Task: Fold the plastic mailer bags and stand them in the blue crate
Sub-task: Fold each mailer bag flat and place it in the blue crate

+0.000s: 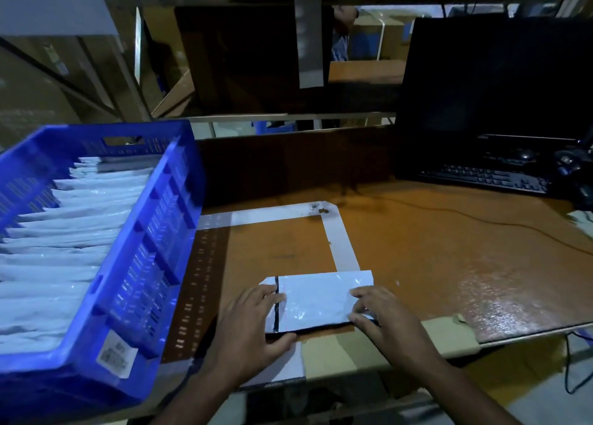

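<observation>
A white plastic mailer bag, folded into a small rectangle with a black strip near its left end, lies flat on the brown table near the front edge. My left hand holds its left end, fingers over the black strip and thumb under the front edge. My right hand holds the right end, fingers on top and thumb at the lower corner. The blue crate stands to the left, packed with several folded white mailers standing in a row.
White tape marks a rectangle on the table behind the mailer. A dark monitor and black keyboard sit at the back right, with a cable trailing across the tabletop. Shelving rises behind.
</observation>
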Demonstrator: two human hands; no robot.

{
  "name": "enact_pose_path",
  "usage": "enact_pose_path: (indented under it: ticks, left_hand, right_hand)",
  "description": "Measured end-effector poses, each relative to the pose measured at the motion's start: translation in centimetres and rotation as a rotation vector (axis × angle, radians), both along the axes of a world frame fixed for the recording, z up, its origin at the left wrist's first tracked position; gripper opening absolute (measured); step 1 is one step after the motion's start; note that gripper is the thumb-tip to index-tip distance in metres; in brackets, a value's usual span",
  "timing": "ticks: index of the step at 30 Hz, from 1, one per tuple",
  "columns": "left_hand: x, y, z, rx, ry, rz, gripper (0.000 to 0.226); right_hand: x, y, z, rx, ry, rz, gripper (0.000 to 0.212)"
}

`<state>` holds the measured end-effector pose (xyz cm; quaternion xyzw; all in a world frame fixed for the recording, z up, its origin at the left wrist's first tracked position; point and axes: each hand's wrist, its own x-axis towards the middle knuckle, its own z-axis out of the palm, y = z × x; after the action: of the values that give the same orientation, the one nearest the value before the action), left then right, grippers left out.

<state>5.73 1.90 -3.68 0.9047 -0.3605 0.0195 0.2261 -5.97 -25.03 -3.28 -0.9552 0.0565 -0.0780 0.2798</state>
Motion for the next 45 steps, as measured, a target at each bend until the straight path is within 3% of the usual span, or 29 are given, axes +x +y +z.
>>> enact_pose_path:
  ticks: [5, 6, 11, 14, 16, 18, 20, 23, 25, 27, 32, 36, 45]
  left_hand:
    - [1.2, -0.7, 2.4, -0.221, -0.103, 0.222, 0.014]
    - [1.5, -0.9, 3.1, -0.237, -0.105, 0.304, 0.014]
    - [3.5, -1.7, 4.7, -0.239, 0.004, 0.434, 0.036]
    - [3.8, -2.0, 3.6, -0.18, 0.002, 0.499, 0.067]
    - [3.6, -2.2, 3.0, -0.129, -0.091, 0.491, 0.077]
    - [3.3, -2.6, 2.4, -0.083, -0.237, 0.416, 0.071]
    - [3.1, -3.4, 1.9, -0.051, -0.242, 0.286, 0.064]
    - [3.7, -4.7, 0.4, 0.138, -0.051, 0.129, 0.062]
    - [3.8, -4.6, -0.8, 0.257, 0.001, 0.06, 0.085]
    - [3.4, -4.1, -1.9, 0.286, -0.016, 0.063, 0.1]
    - [3.7, -4.0, -2.0, 0.295, -0.03, 0.077, 0.082]
    - [2.8, -3.4, -1.8, 0.323, -0.027, 0.066, 0.079]
    - [2.7, -2.8, -1.6, 0.224, 0.074, 0.183, 0.09]
  right_hand:
    - [2.0, 0.4, 3.3, 0.07, -0.095, -0.174, 0.006]
    - [2.7, 0.4, 3.9, 0.075, -0.123, -0.201, 0.006]
    - [6.7, 0.3, 5.2, 0.044, -0.243, -0.296, 0.022]
    - [7.7, 1.2, 4.5, -0.126, -0.279, -0.314, 0.023]
    - [7.8, 2.0, 3.6, -0.294, -0.308, -0.285, 0.026]
    - [8.0, 2.8, 2.4, -0.405, -0.301, -0.217, 0.031]
    - [8.5, 3.7, 1.4, -0.417, -0.229, -0.115, 0.042]
    - [9.8, 4.4, 0.6, -0.369, -0.051, 0.06, 0.07]
    - [9.9, 4.5, -0.3, -0.367, 0.089, 0.133, 0.086]
    - [9.2, 4.7, -1.2, -0.368, 0.153, 0.136, 0.087]
    - [9.0, 4.7, -1.3, -0.372, 0.183, 0.116, 0.097]
    - [7.5, 4.2, -1.2, -0.315, 0.202, 0.086, 0.083]
    - [5.6, 3.1, -1.7, -0.358, 0.212, -0.019, 0.089]
